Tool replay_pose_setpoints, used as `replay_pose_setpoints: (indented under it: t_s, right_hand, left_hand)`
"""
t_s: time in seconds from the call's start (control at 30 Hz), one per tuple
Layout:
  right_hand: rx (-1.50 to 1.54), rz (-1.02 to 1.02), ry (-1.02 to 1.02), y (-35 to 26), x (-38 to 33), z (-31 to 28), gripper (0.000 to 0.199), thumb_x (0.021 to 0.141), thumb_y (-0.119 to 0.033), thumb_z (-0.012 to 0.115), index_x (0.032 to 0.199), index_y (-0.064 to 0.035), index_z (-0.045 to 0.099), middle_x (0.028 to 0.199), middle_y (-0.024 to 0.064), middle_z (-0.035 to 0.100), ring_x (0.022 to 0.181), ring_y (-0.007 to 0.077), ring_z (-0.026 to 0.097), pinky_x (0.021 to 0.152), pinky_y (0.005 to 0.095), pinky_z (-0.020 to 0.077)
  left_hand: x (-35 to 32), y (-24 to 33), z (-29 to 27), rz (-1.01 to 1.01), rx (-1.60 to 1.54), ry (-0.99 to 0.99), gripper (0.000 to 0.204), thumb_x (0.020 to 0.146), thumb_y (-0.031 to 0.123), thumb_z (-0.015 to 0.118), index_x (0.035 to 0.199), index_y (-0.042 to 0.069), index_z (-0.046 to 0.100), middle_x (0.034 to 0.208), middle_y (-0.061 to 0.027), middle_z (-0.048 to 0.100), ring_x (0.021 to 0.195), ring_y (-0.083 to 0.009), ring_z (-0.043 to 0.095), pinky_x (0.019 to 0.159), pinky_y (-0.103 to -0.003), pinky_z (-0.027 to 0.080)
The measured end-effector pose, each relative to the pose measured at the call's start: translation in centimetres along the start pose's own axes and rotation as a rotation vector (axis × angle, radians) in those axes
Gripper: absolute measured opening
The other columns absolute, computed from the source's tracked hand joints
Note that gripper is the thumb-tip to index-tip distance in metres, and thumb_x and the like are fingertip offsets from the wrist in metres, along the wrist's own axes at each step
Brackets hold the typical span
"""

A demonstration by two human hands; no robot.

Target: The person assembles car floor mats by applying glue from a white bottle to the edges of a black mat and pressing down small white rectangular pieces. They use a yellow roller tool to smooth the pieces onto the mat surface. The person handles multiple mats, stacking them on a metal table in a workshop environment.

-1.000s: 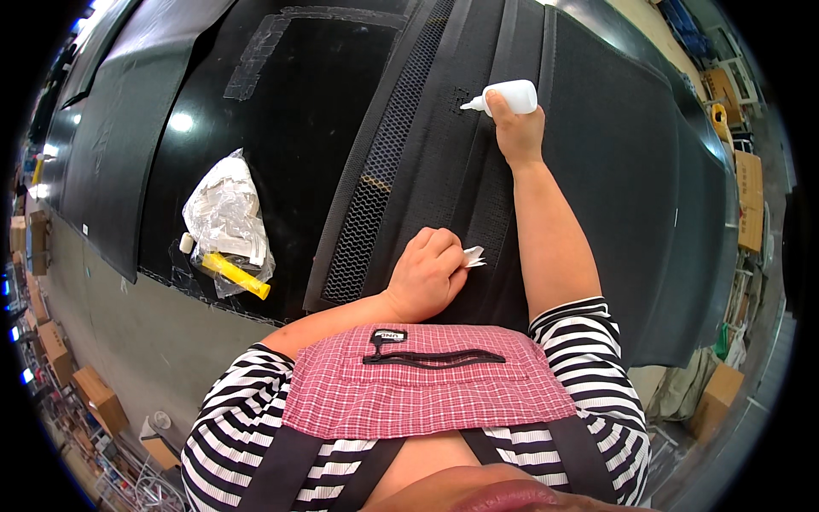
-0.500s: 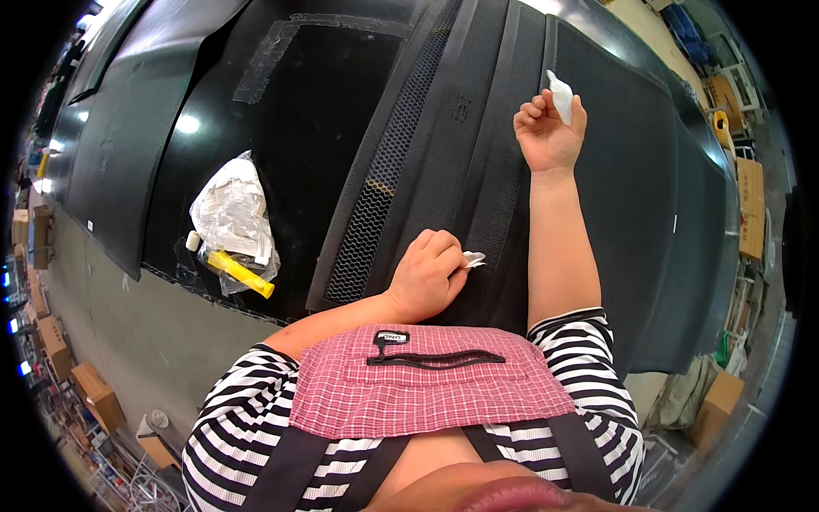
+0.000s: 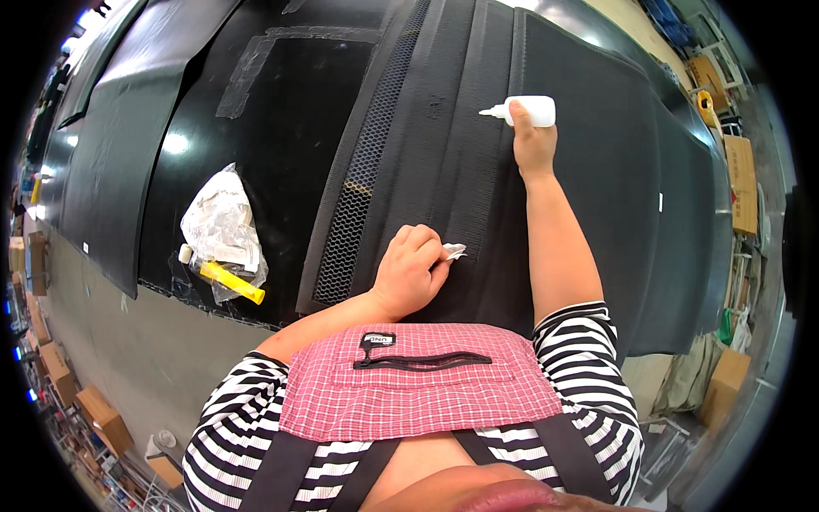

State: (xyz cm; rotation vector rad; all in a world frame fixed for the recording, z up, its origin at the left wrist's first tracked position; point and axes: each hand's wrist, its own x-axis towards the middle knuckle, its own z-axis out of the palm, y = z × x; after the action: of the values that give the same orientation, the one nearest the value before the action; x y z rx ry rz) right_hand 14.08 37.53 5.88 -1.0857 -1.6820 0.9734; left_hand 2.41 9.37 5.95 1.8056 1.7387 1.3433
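Out ahead of my right hand [image 3: 533, 141] I am gripping a white squeeze bottle [image 3: 527, 111], its nozzle lying sideways against the black ribbed panel [image 3: 597, 213]; I judge I am dispensing along the rib, so next I am needing a steady squeeze. Nearer me, my left hand [image 3: 409, 273] is pinching a small white wad [image 3: 454, 251]. Half a second ago the bottle was raised upright

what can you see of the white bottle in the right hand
The white bottle is small, opaque and looks like plastic, with a narrow tapered nozzle at one end. It lies roughly level, nozzle pointing to the person's left, its tip close to or on a ribbed strip of the black panel. The right hand grips its body from below, far out at arm's reach.
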Motion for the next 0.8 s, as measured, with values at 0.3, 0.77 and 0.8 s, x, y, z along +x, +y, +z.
replay_pose_setpoints:
  t_s: [0.3,0.77,0.8]
  right_hand:
    - [-0.207,-0.044,0.028,0.4,0.7,1.1,0.045,0.090,-0.050,0.062,0.097,-0.0077,0.076,0.089,0.0126,0.075,0.088,0.0328,0.072,0.081,0.0411,0.0529]
    - [-0.144,-0.012,-0.008,0.0,-0.2,0.4,0.040,0.087,-0.042,0.066,0.095,-0.0041,0.075,0.086,0.0120,0.075,0.084,0.0279,0.072,0.078,0.0372,0.0535]
    - [-0.123,-0.003,-0.017,-0.1,-0.4,0.3,0.039,0.087,-0.041,0.066,0.094,-0.0041,0.075,0.085,0.0114,0.075,0.084,0.0266,0.072,0.078,0.0366,0.0535]
  left_hand:
    - [-0.1,0.0,0.1,-0.005,0.009,-0.004,0.014,0.073,0.002,0.075,0.079,0.007,0.064,0.091,-0.0062,0.060,0.084,-0.0261,0.055,0.075,-0.035,0.046]
    - [0.0,-0.1,0.1,0.005,-0.004,0.003,0.014,0.074,0.002,0.075,0.078,0.007,0.063,0.090,-0.0069,0.059,0.083,-0.0269,0.055,0.074,-0.036,0.045]
    - [0.0,0.0,0.0,0.002,-0.001,-0.006,0.014,0.074,0.002,0.075,0.078,0.006,0.062,0.090,-0.0069,0.059,0.083,-0.0272,0.055,0.075,-0.037,0.045]
